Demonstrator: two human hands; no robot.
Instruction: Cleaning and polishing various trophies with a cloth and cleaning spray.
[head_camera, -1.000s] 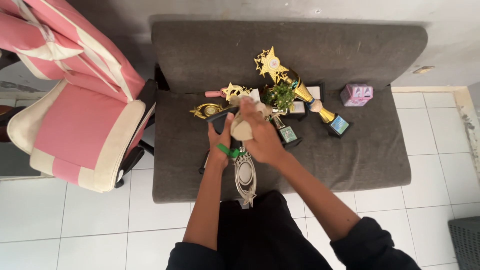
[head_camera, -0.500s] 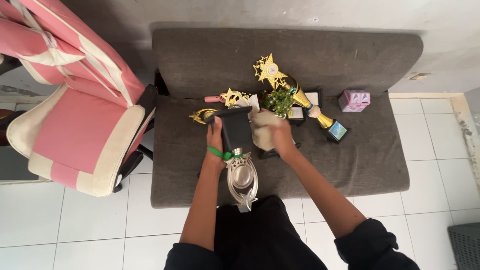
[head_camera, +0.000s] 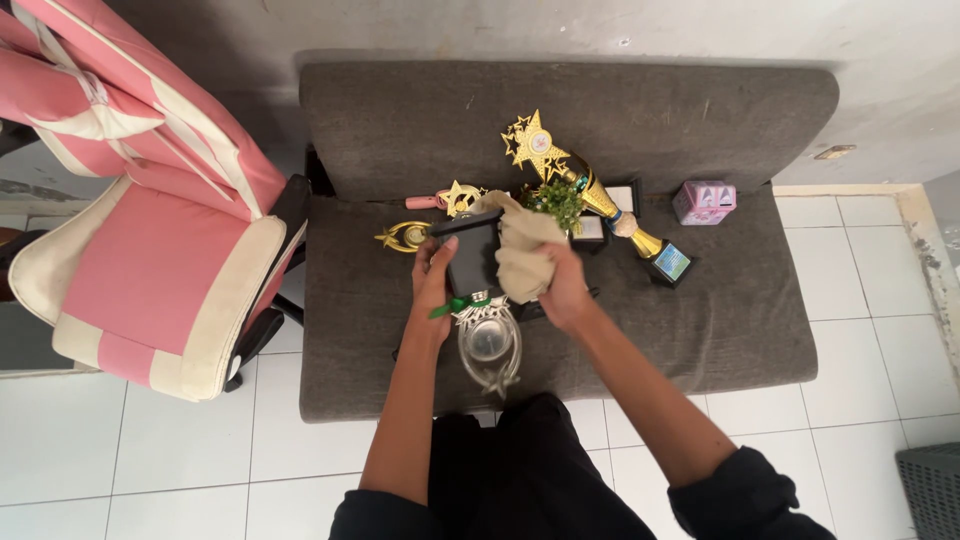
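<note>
While a silver, oval-bodied trophy with a black block base and a green ribbon (head_camera: 478, 300) is held upside down over the grey fabric sofa (head_camera: 700, 300), the wiping step is judged to be in hand: the base is being rubbed with a crumpled beige cloth (head_camera: 522, 256). From the left, one pink-and-cream padded chair (head_camera: 150, 250) is seen beside the sofa. The left hand (head_camera: 432, 278) is clamped round the left side of the black base, thumb and fingers closed on it. The right hand (head_camera: 566, 290) is closed on the cloth, which is pressed against the base's right face and upper edge. For the next move, a steady grip on the base and a turn of the trophy would be called for, so that unwiped faces meet the cloth. Counted on the seat behind: one small gold ring-shaped trophy (head_camera: 405, 237), one gold star-topped piece (head_camera: 460, 196) partly hidden, one small green artificial plant (head_camera: 560, 198), one tall gold star-topped trophy lying tilted (head_camera: 600, 200), and one small pink box (head_camera: 704, 201) well apart at the right.
</note>
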